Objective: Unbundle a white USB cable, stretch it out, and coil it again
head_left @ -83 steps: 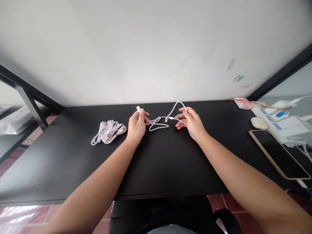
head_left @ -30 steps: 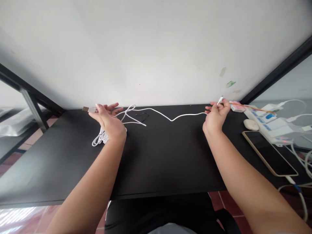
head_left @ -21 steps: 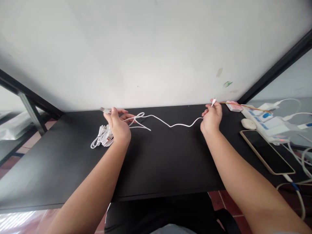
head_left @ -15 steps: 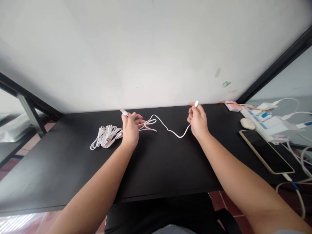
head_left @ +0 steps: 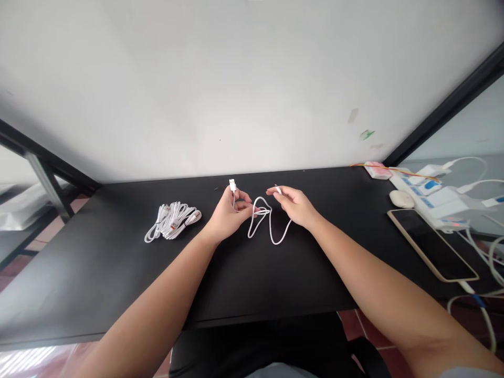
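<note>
Black desk (head_left: 275,283) below left hand (head_left: 227,216) and right hand (head_left: 298,206), pale wall (head_left: 252,94) beyond; white cable (head_left: 279,243) looped slack between both, USB plug (head_left: 232,185) upright in left-hand pinch, slim end (head_left: 278,189) (partly hidden) in right-hand pinch; cable bundle (head_left: 173,220) near left hand's outer side, phone (head_left: 433,244) well out past right hand

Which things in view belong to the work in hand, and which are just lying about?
In use:
white cable, held by left hand and right hand
bundled white cables, probably

Lying about:
phone
rounded white object
power strip
pink-and-white block
</note>
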The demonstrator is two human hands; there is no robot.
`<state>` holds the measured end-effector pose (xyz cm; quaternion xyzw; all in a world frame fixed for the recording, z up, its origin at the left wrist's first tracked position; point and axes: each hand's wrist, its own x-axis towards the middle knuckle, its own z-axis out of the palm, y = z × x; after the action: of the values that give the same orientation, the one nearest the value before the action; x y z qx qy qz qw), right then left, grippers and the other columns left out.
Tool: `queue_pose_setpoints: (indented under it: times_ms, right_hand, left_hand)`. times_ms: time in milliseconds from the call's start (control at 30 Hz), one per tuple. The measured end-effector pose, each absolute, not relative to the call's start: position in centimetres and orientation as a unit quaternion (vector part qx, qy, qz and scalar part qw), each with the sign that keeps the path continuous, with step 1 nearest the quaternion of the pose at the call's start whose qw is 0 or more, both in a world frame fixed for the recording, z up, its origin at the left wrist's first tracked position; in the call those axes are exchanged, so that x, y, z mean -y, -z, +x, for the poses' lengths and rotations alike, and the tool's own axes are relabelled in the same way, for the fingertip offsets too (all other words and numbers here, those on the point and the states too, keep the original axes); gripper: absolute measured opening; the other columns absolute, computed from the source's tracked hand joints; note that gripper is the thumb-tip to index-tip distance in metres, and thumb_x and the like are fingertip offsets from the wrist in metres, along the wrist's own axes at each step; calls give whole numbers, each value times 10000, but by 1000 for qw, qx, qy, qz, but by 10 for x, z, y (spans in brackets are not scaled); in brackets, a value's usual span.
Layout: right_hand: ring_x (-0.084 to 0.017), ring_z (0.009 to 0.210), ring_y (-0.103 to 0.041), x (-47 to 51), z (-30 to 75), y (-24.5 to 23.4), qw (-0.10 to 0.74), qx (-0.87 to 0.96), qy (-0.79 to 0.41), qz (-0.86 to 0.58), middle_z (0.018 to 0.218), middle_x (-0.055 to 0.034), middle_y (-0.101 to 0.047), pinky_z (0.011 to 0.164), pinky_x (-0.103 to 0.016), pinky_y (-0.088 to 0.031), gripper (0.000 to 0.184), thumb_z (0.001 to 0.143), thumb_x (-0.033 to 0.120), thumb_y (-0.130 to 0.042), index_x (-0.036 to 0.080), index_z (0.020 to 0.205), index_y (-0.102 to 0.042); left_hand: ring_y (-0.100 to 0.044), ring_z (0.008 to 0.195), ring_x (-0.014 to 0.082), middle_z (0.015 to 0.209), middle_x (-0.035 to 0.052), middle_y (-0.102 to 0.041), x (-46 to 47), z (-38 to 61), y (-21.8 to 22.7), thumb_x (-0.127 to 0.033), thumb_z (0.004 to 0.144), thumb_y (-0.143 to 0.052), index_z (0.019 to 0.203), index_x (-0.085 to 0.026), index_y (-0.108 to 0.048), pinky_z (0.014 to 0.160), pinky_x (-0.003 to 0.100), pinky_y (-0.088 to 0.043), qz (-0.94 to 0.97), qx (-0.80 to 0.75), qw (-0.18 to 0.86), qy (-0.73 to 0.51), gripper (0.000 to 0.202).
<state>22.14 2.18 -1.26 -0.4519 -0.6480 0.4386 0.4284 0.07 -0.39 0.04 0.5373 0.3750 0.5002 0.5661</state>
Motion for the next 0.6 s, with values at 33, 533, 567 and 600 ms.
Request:
queue_pose_setpoints:
  times_ms: [33,533,567,600]
  right_hand:
    - [-105,554,-478,-21,220,12,417,643,-466,-442,1093,-78,-735,515,-276,-375,356,926,493,-583,231,1117,-730]
    - [-125,629,-510,-14,223,-1,387,671,-490,-400,712,-3,-578,564,-256,-387,367,948,534,-566,200,893,-708]
    - [-134,665,-537,-13,223,-2,375,681,-487,-397,760,-18,-615,572,-256,-397,361,947,529,-570,202,905,-717]
    - [-139,688,-552,-12,222,-3,363,691,-486,-394,811,-32,-649,576,-256,-403,358,949,525,-569,205,927,-727]
  left_hand:
    - [-721,749,125,938,-59,-551,5,1,0,-158,754,-767,930,-244,-302,767,343,-605,542,-370,568,-496,505]
    - [-748,863,166,902,-65,-552,-2,-3,2,-193,686,-840,903,-237,-317,805,311,-582,499,-430,489,-572,568]
    - [-747,864,163,905,-66,-547,-2,-4,2,-191,690,-837,905,-238,-315,810,310,-581,496,-430,486,-576,566]
    - [-747,871,163,907,-66,-542,-2,-4,2,-189,693,-835,907,-239,-313,818,312,-580,495,-429,486,-579,566]
